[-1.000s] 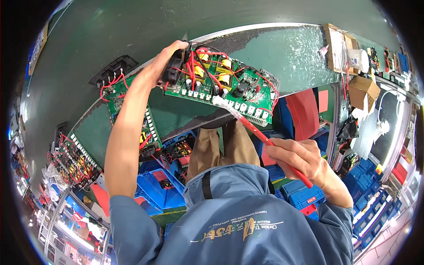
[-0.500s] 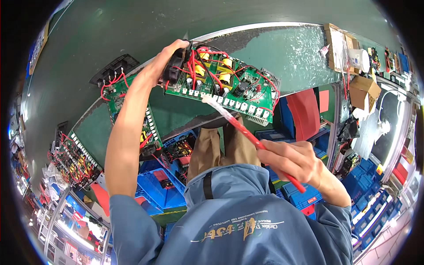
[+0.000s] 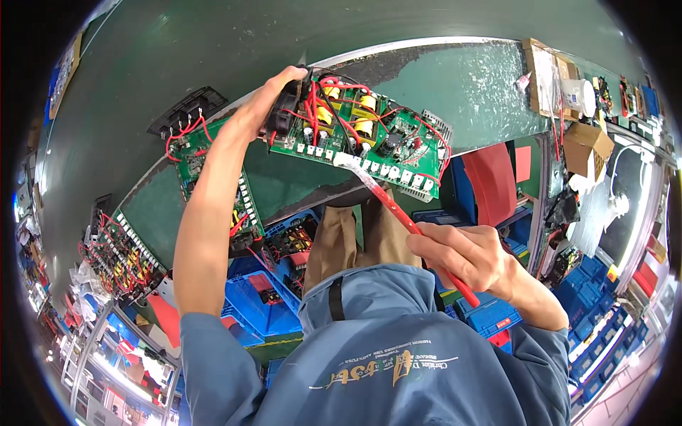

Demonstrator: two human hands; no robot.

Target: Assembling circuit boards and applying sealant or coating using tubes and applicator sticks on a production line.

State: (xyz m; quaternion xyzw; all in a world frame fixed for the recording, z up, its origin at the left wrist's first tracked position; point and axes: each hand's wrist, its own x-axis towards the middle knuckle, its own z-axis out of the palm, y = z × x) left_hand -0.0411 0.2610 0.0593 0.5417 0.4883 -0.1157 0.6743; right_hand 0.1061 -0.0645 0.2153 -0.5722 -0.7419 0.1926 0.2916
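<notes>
My left hand (image 3: 264,105) grips the black fan (image 3: 283,113) at the left end of a green circuit board (image 3: 376,167). The board carries yellow-wrapped transformers (image 3: 366,117), red and black wires, and a row of white-faced components (image 3: 383,170) along its near edge. In my right hand (image 3: 465,257) is a red-handled brush (image 3: 395,208), held slantwise with my fingers closed round the handle. White paste coats its bristle end, which touches the component row near the middle of the board's near edge.
A second circuit board (image 3: 190,170) lies left, partly behind my left forearm; a third board (image 3: 128,259) lies farther left. Blue bins (image 3: 263,312) stand below the bench edge. At the right are a cardboard box (image 3: 588,148) and a white tub (image 3: 579,97).
The brush tip has shifted slightly right along the component row, and the handle's back end has swung a little left. The held board and my left hand have barely moved.
</notes>
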